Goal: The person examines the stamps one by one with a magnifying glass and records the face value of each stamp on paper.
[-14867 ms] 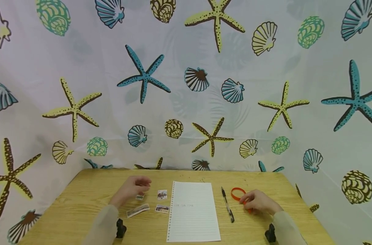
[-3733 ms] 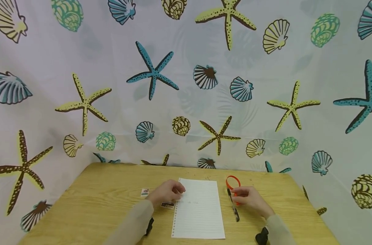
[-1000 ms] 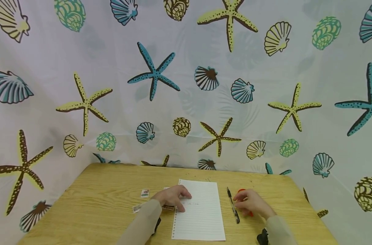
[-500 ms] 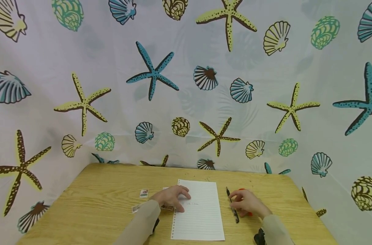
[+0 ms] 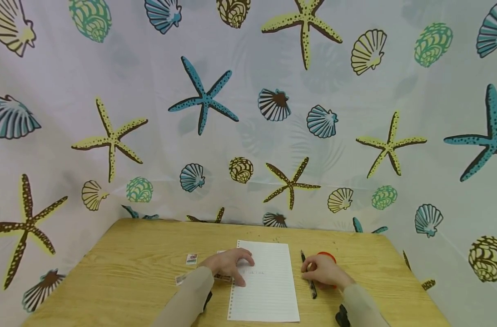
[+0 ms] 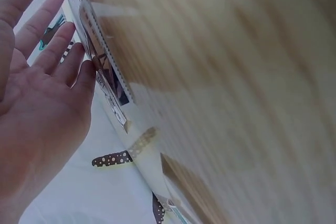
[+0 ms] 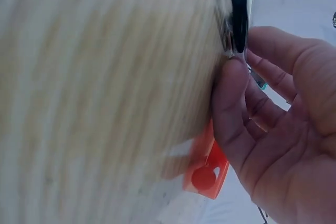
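My left hand (image 5: 228, 263) rests at the left edge of a lined sheet of paper (image 5: 265, 299), fingers spread, thumb apart. The sheet has punched holes down its left side and a short handwritten line near its middle. My right hand (image 5: 324, 270) pinches a black-and-clear pen (image 5: 312, 289) between thumb and index finger. The pen lies to the right of the sheet; in the right wrist view its dark part (image 7: 237, 11) rises from between the fingertips. Beneath the right hand an orange band (image 5: 327, 255) is partly hidden; its end with a round button (image 7: 203, 178) shows below the thumb.
Small postage stamps lie left of the sheet: one upright stamp (image 5: 191, 259), another (image 5: 181, 279) partly behind the left sleeve, and others partly under the left hand. A perforated stamp (image 6: 107, 59) is close to the left fingers. Patterned cloth (image 5: 240, 136) hangs behind the wooden table (image 5: 142, 254).
My right hand has moved left from over the orange band onto the pen, its fingertips closing there. The left hand has come further onto the sheet than several seconds ago.
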The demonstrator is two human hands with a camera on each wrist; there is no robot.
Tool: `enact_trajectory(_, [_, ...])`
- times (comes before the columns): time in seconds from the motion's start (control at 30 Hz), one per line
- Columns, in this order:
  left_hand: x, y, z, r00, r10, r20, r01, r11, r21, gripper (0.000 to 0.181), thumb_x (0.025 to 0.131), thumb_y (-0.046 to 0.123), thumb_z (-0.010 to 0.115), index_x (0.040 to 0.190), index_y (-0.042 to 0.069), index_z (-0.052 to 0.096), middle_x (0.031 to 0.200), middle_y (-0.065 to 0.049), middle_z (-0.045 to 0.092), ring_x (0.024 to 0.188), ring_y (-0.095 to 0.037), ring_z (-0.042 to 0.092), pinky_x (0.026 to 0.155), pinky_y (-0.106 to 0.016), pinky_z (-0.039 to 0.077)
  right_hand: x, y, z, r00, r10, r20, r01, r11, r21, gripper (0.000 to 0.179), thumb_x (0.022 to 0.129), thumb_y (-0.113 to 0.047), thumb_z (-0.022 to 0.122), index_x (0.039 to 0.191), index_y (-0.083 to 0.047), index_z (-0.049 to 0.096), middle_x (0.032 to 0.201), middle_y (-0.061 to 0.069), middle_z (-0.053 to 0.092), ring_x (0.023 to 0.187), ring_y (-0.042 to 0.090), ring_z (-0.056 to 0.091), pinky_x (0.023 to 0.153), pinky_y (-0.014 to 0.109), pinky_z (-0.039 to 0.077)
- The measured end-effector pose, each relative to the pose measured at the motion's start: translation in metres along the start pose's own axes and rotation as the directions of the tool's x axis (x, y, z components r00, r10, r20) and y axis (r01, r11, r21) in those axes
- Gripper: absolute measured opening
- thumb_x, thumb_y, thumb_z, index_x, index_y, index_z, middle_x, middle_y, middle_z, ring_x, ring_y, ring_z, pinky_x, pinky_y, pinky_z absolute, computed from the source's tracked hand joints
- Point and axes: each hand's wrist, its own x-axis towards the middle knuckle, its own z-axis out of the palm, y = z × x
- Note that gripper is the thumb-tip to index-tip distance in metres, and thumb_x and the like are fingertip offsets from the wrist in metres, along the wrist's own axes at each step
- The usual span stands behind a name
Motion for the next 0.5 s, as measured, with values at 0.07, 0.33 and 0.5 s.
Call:
enact_trajectory(0.07, [0.0003, -0.0005, -0.0001, 1.000, 0.000, 0.002, 0.000, 1.000, 0.002, 0.048, 0.069, 0.013, 0.089, 0.111, 0.024, 0.069, 0.153, -0.007, 0.040, 0.146, -0.035, 0.026, 0.116, -0.056, 0.025, 0.0003, -0.0038, 0.0002, 1.000, 0.010, 0.004, -0.010, 1.000, -0.022, 0.007, 0.089, -0.014, 0.071, 0.092, -0.008, 0.069, 0.066, -0.001, 0.060, 0.047, 0.011, 0.051, 0.046, 0.029, 0.046])
enact_trajectory(0.33, [0.0001, 0.0016, 0.0010, 1.000, 0.008, 0.009, -0.008, 1.000, -0.027, 0.047, 0.070, 0.007, 0.088, 0.109, 0.021, 0.067, 0.154, -0.010, 0.037, 0.147, -0.038, 0.024, 0.115, -0.056, 0.025, 0.0047, -0.0058, -0.0001, 0.995, 0.101, -0.001, -0.101, 0.995, -0.008, 0.009, 0.089, -0.010, 0.065, 0.092, -0.011, 0.073, 0.071, 0.002, 0.062, 0.048, 0.012, 0.054, 0.048, 0.030, 0.050])
enact_trajectory(0.5, [-0.0004, 0.0022, 0.0020, 1.000, 0.007, 0.015, -0.007, 1.000, -0.020, 0.046, 0.071, 0.006, 0.087, 0.109, 0.020, 0.065, 0.155, -0.010, 0.036, 0.147, -0.037, 0.023, 0.116, -0.055, 0.024, 0.0067, -0.0039, 0.0007, 0.991, 0.134, -0.003, -0.133, 0.989, 0.066, 0.018, 0.088, -0.011, 0.063, 0.101, -0.014, 0.075, 0.078, 0.003, 0.063, 0.050, 0.011, 0.055, 0.050, 0.029, 0.052])
